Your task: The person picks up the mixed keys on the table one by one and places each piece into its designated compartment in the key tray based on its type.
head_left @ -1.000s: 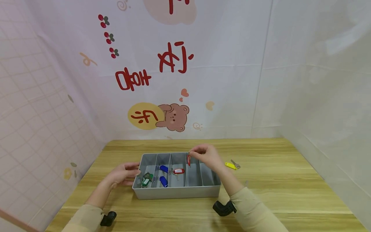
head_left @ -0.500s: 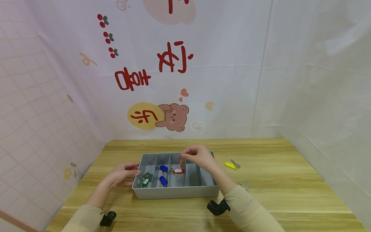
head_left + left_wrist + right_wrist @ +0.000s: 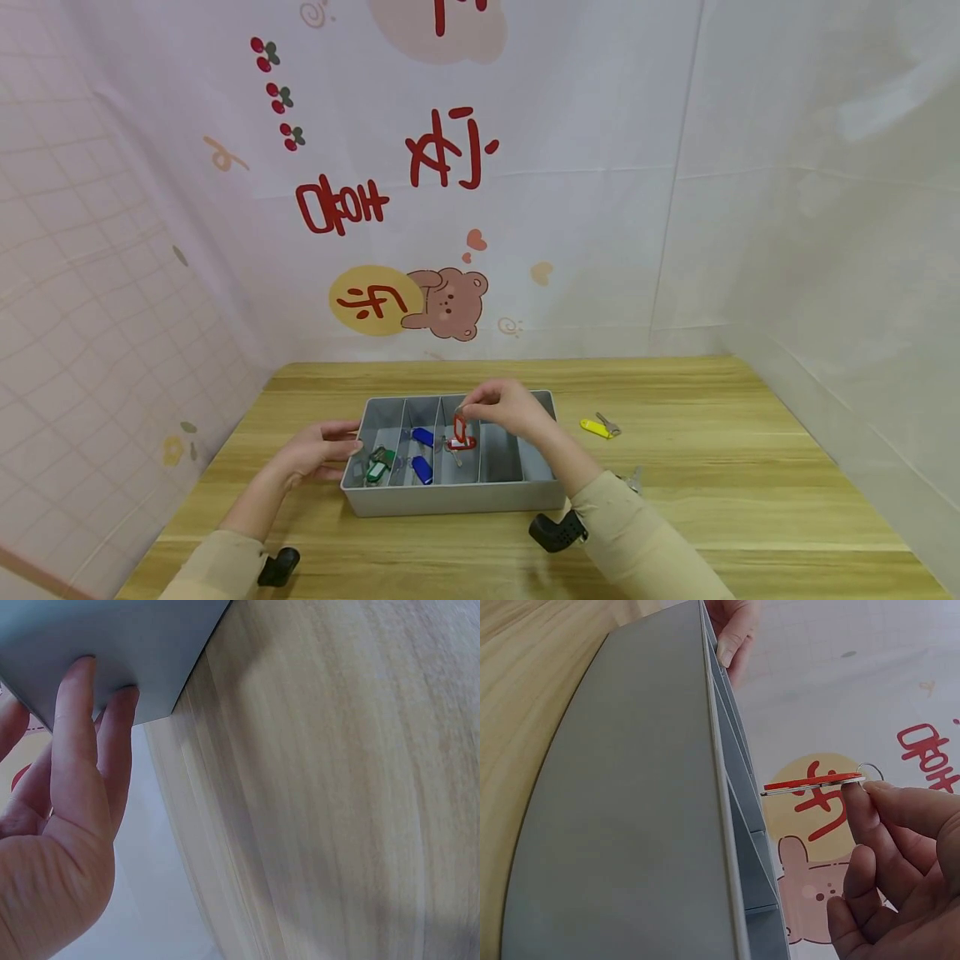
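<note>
My right hand (image 3: 504, 407) pinches the metal ring of a red-tagged key (image 3: 814, 782) between thumb and fingertips. The tag hangs over the third compartment from the left of a grey divided box (image 3: 457, 500). Below it in that compartment lies another red-tagged key (image 3: 467, 443), partly overlapped by the hanging one in the head view. My left hand (image 3: 318, 450) rests at the box's left end, its fingers (image 3: 75, 735) extended against the outer wall and the thumb at the rim. Green-tagged keys (image 3: 377, 471) fill part of the first compartment; two blue-tagged keys (image 3: 422, 469) lie in the second.
Right of the box, a yellow-tagged key (image 3: 597, 428) lies on the wooden table (image 3: 720, 483). Nearer me, a metal key (image 3: 635, 479) shows partly from behind the right sleeve. A printed white cloth (image 3: 570, 208) hangs behind the table.
My right hand has moved left with the red-tagged key, from over the fourth compartment to over the third, then slightly lower. The left hand stays at the box's end.
</note>
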`<state>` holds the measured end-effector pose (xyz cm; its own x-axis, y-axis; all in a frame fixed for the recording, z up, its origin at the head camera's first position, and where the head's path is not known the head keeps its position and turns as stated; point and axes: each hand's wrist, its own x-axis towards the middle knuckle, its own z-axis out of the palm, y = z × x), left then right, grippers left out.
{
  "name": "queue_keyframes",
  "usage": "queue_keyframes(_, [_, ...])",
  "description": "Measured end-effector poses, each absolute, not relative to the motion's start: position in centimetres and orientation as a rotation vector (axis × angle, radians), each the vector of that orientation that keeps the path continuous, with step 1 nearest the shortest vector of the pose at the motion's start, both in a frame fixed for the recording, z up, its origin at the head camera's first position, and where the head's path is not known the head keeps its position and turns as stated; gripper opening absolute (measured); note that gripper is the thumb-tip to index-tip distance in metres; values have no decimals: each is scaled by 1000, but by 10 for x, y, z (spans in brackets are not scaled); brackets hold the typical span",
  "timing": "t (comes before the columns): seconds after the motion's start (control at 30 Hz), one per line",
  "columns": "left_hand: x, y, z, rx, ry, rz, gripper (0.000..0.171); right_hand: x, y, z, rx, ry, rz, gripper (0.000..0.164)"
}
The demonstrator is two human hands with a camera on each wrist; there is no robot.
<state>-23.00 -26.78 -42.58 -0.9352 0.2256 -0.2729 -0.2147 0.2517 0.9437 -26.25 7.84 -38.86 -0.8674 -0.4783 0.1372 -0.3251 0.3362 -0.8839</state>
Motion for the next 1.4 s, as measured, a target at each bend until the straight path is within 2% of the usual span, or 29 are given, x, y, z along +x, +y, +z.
queue_keyframes(0.4, [-230,-268,-427,10,2179,1734,69,-265,73,-390,-683,2383,-1499,14])
queue_keyframes(0.6, [-230,-269,-428,22,2169,1736,70,-264,74,-391,-691,2454,-1422,25])
queue_keyframes(0.9, [-231,-271,-428,57,2149,1730,72,-262,79,-391,-743,2460,-1426,30])
queue_keyframes(1.4, [-231,-268,-425,20,2155,1733,71,-257,105,-387,-791,2476,-1436,37])
